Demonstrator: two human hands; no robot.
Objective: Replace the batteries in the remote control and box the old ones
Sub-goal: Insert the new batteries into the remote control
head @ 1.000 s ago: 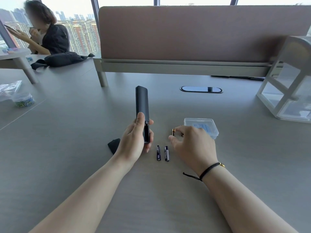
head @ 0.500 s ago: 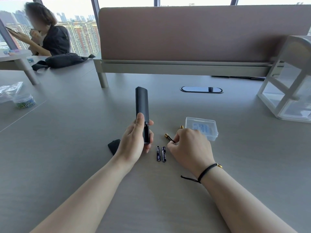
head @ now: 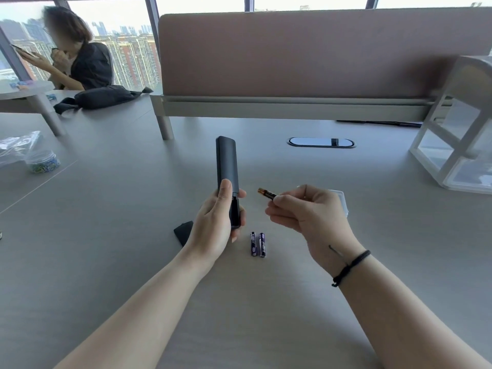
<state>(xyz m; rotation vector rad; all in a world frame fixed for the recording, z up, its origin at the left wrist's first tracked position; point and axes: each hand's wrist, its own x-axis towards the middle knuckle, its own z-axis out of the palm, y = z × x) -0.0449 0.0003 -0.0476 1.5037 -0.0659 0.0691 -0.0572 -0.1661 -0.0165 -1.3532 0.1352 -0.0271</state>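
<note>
Left hand (head: 215, 222) grips the long dark grey plastic remote control (head: 226, 166) by its near end, back side up, long axis running away from the person. Battery bay at the near end looks open, mostly covered by the thumb and fingers; can't tell whether it holds anything. Right hand (head: 306, 211) pinches a small black-and-copper battery (head: 266, 193) between thumb and fingers, copper end pointing left toward the remote, tilted slightly up. Battery sits just right of the bay, apart from it, roughly crosswise to the remote's axis, so it likely needs turning to line up before insertion. Right hand does the insert; left only steadies.

Two purple-labelled batteries (head: 257, 244) lie side by side on the grey table (head: 106, 262) between the hands, parallel to the remote. Black battery cover (head: 183, 231) lies flat behind the left wrist, partly hidden. Clear plastic box (head: 343, 202) is mostly hidden behind the right hand; contents unreadable. Polarity marks too small to read.
</note>
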